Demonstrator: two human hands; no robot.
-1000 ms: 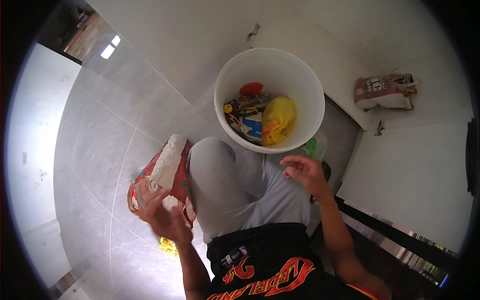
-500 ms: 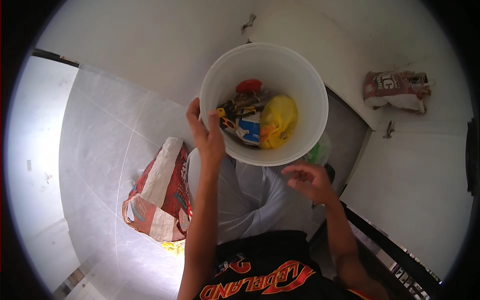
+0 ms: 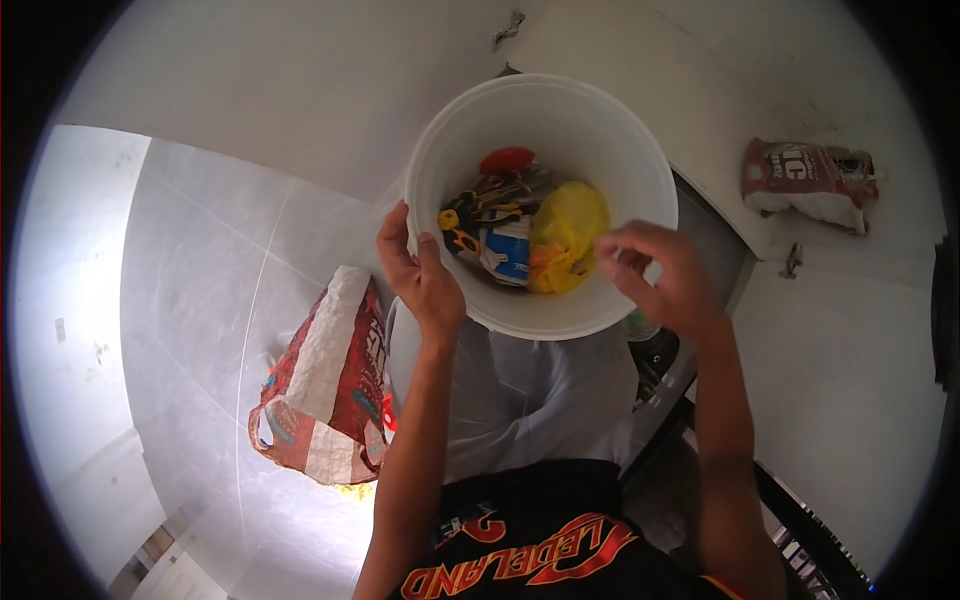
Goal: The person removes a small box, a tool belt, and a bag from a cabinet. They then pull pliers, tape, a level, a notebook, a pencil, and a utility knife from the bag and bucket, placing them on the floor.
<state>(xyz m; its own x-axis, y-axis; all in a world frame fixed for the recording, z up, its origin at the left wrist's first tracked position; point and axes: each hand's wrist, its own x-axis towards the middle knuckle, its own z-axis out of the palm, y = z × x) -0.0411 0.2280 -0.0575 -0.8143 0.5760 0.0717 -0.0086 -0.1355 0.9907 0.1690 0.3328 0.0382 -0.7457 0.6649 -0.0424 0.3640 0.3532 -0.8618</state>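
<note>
A white plastic bucket (image 3: 545,95) stands tilted toward me above my lap. My left hand (image 3: 428,285) grips its left rim, thumb inside and fingers on the outer wall. My right hand (image 3: 660,270) hovers over the right rim, its fingers bent and apart from the thumb, with nothing seen in them. Nearest to it inside is a knotted yellow plastic bag (image 3: 570,230). Beside that bag lie a blue-and-white packet (image 3: 507,252), pliers with black-and-yellow handles (image 3: 460,232), several other hand tools and a red object (image 3: 507,160).
A red-and-white woven sack (image 3: 325,390) rests on the grey tiled floor (image 3: 200,300) at my left. On the right, a brown-and-white bag (image 3: 808,185) sits on a white surface. Metal hinges (image 3: 792,261) show on the white panels. Dark items lie beside my right knee.
My right hand has moved up and in from below the rim to over the bucket's right side. The left hand keeps its grip, and the view has shifted slightly.
</note>
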